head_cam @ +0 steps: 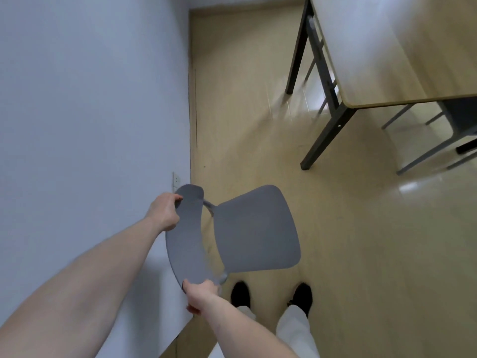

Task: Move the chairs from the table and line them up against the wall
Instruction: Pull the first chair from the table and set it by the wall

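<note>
A grey plastic chair (255,228) is in front of me, its curved backrest close to the white wall (90,112) on the left and its seat facing the room. My left hand (165,213) grips the far end of the backrest's top edge. My right hand (202,295) grips the near end of the same backrest. The chair's legs are hidden under the seat, so I cannot tell whether it rests on the floor. A wooden table (402,55) with dark metal legs stands at the upper right, with another grey chair (462,120) tucked under its near edge.
A wall socket (176,180) sits low on the wall just behind the chair's backrest. My black shoes (271,295) stand right beside the seat. Pale wooden floor (245,112) stretches along the wall toward the far end of the room.
</note>
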`<state>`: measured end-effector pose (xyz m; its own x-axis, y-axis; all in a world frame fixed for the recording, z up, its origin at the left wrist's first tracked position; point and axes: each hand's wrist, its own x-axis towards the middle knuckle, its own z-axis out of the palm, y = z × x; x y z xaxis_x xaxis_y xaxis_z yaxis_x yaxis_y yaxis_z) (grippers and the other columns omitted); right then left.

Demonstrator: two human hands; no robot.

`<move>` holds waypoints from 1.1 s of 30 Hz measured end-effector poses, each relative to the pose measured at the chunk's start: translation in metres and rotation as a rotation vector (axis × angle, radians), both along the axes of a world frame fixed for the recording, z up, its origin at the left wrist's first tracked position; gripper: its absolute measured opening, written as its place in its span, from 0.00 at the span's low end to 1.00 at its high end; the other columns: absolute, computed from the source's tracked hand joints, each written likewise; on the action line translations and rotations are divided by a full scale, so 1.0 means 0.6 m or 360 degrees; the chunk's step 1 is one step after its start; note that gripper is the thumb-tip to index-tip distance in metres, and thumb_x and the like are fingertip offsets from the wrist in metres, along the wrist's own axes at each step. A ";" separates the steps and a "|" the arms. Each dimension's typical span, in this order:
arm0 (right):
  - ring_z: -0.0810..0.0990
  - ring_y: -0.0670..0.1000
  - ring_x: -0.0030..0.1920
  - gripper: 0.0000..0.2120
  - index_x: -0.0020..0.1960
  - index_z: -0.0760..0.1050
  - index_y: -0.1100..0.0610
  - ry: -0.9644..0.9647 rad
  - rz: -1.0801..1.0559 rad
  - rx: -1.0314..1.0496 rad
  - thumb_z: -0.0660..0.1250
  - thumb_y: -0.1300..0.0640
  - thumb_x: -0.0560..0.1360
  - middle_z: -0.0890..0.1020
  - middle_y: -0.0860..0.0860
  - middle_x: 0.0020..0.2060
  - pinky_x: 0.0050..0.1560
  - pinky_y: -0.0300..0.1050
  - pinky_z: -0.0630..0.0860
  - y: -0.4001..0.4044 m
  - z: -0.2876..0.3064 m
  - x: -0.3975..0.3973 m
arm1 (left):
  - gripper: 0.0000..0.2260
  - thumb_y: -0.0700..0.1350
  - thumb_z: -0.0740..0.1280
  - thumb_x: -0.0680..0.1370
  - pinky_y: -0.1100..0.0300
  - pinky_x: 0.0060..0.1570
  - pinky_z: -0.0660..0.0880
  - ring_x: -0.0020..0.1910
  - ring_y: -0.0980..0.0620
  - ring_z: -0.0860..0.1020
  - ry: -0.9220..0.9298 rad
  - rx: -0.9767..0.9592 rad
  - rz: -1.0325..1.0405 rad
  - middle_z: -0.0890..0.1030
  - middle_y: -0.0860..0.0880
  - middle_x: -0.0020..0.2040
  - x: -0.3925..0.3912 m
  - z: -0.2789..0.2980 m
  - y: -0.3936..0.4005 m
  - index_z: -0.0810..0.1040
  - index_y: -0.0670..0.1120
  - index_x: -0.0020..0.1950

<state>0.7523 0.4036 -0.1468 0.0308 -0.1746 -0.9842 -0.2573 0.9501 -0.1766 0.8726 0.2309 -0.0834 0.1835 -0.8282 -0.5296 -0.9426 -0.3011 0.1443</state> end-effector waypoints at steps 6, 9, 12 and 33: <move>0.78 0.57 0.60 0.33 0.73 0.65 0.59 -0.0030 -0.0131 -0.0042 0.70 0.45 0.74 0.57 0.54 0.72 0.25 0.35 0.75 0.029 -0.002 0.068 | 0.31 0.31 0.64 0.70 0.56 0.65 0.71 0.68 0.44 0.74 -0.0018 0.0026 -0.0057 0.75 0.46 0.70 0.067 -0.005 0.016 0.73 0.47 0.73; 0.78 0.57 0.61 0.35 0.74 0.63 0.59 -0.0048 -0.0110 -0.0034 0.70 0.44 0.74 0.57 0.53 0.73 0.32 0.37 0.80 0.039 0.004 0.094 | 0.31 0.32 0.64 0.70 0.55 0.66 0.72 0.67 0.45 0.74 -0.0029 0.0028 -0.0089 0.76 0.46 0.69 0.088 -0.006 0.019 0.74 0.47 0.72; 0.76 0.58 0.62 0.34 0.73 0.66 0.59 -0.0047 -0.0126 -0.0054 0.72 0.44 0.73 0.59 0.54 0.72 0.49 0.48 0.84 0.046 0.005 0.119 | 0.30 0.32 0.65 0.70 0.55 0.66 0.70 0.68 0.44 0.74 -0.0074 -0.0005 -0.0109 0.75 0.45 0.69 0.102 -0.006 0.024 0.73 0.47 0.72; 0.75 0.56 0.67 0.21 0.72 0.71 0.59 -0.0307 0.0576 -0.0371 0.63 0.59 0.80 0.77 0.55 0.67 0.68 0.44 0.72 0.007 0.049 0.153 | 0.14 0.35 0.64 0.75 0.51 0.56 0.75 0.59 0.43 0.71 -0.0548 0.0155 -0.0741 0.67 0.46 0.69 0.174 0.020 0.039 0.79 0.46 0.58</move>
